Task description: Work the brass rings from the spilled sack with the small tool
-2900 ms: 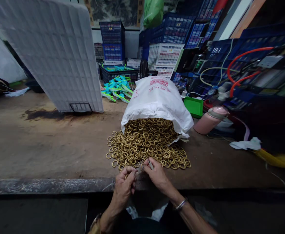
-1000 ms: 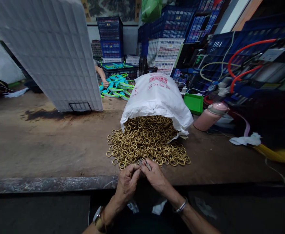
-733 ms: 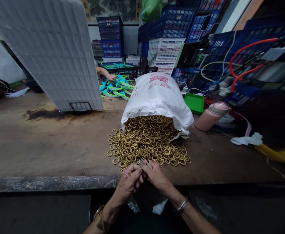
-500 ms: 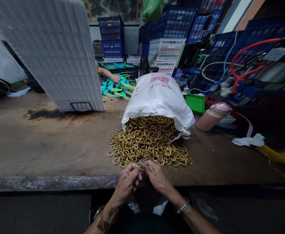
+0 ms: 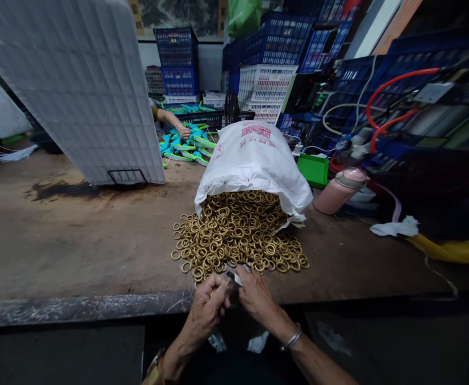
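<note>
A heap of brass rings [image 5: 236, 240] spills from an open white sack [image 5: 254, 160] onto the worn brown table [image 5: 78, 240]. Both my hands meet at the table's near edge, just in front of the heap. My left hand [image 5: 204, 313] is closed in a pinch, with a brass ring showing at its fingertips. My right hand [image 5: 256, 297] is closed too and holds a small flat silvery piece [image 5: 234, 278] against the left fingers. A bracelet sits on the right wrist and a watch on the left.
A big white gridded panel [image 5: 82, 85] leans on the table at the left. Another person's hand [image 5: 183, 130] rests on turquoise plastic parts [image 5: 188, 144] at the back. A green box [image 5: 313, 169], a pink flask [image 5: 336, 195], hoses and stacked blue and white crates fill the right and rear.
My hands have drawn slightly back toward the table edge while staying pinched together. The other person's hand at the back has moved over the turquoise parts.
</note>
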Demonstrator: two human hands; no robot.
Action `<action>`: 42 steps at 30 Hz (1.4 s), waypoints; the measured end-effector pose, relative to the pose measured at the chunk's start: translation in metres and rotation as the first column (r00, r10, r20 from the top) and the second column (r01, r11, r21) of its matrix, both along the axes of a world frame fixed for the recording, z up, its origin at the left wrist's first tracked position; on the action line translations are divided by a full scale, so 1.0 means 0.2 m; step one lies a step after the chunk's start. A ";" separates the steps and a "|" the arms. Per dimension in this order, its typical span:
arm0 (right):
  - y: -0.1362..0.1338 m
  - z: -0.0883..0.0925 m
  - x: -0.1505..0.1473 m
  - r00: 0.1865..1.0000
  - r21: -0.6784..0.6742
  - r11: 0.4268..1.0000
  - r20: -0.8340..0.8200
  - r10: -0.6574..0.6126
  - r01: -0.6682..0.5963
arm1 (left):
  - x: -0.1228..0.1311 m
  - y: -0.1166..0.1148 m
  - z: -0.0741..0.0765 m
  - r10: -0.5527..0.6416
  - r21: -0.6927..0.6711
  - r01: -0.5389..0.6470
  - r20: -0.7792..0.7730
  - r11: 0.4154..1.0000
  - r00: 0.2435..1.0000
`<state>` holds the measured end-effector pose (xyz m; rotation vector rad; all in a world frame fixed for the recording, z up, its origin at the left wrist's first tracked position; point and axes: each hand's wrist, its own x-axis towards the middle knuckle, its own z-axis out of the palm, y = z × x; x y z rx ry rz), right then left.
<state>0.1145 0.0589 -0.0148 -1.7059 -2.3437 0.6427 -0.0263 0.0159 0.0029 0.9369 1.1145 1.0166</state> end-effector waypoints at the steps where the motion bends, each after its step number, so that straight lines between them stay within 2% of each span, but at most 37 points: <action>1: 0.01 0.01 0.01 0.999 0.002 0.999 0.015 -0.032 0.032 | 0.00 -0.01 0.00 -0.028 -0.030 0.029 0.039 0.999 0.999; 4: 0.05 0.04 0.06 0.988 0.073 0.988 0.054 -0.142 0.138 | 0.02 -0.03 0.00 -0.056 -0.109 0.079 0.201 0.991 0.978; 6: 0.08 0.06 0.07 0.977 0.163 0.967 0.052 -0.207 0.197 | 0.03 -0.02 -0.01 -0.018 -0.144 0.064 0.298 0.988 0.954; 9: 0.13 0.08 0.06 0.974 0.261 0.943 0.045 -0.223 0.204 | 0.03 0.00 -0.02 0.060 -0.182 0.011 0.378 0.983 0.924; 13: 0.17 0.07 0.04 0.972 0.266 0.948 0.109 -0.209 0.174 | 0.02 0.02 0.00 0.129 -0.222 -0.038 0.414 0.974 0.901; 18: 0.19 0.03 0.05 0.966 0.255 0.949 0.132 -0.223 0.185 | 0.00 0.03 0.00 0.151 -0.301 0.007 0.497 0.954 0.854; 23: 0.19 0.03 0.09 0.977 0.278 0.941 0.040 -0.212 0.193 | 0.01 0.05 -0.04 0.199 -0.340 0.000 0.552 0.940 0.810; 28: 0.17 0.06 0.10 0.977 0.283 0.942 -0.164 -0.137 0.180 | 0.03 0.08 -0.03 0.166 -0.292 -0.016 0.495 0.956 0.853; 31: 0.16 0.05 0.08 0.937 0.163 0.968 -0.325 -0.131 0.192 | 0.03 0.10 -0.03 0.171 -0.235 -0.081 0.394 0.969 0.903; 33: 0.16 0.04 0.07 0.877 0.049 0.975 -0.449 -0.172 0.216 | 0.03 0.10 -0.04 0.191 -0.171 -0.151 0.247 0.974 0.950; 36: 0.14 0.03 0.03 0.756 -0.122 0.966 -0.603 -0.254 0.227 | 0.02 0.10 -0.06 0.235 0.070 -0.233 -0.028 0.970 0.972; 39: 0.11 0.06 0.00 0.639 -0.361 0.920 -0.674 -0.372 0.155 | 0.01 0.10 -0.08 0.272 0.374 -0.180 -0.207 0.910 0.940; 42: 0.08 0.10 -0.01 0.551 -0.578 0.816 -0.674 -0.492 0.020 | 0.00 0.10 -0.09 0.198 0.486 -0.039 -0.280 0.873 0.939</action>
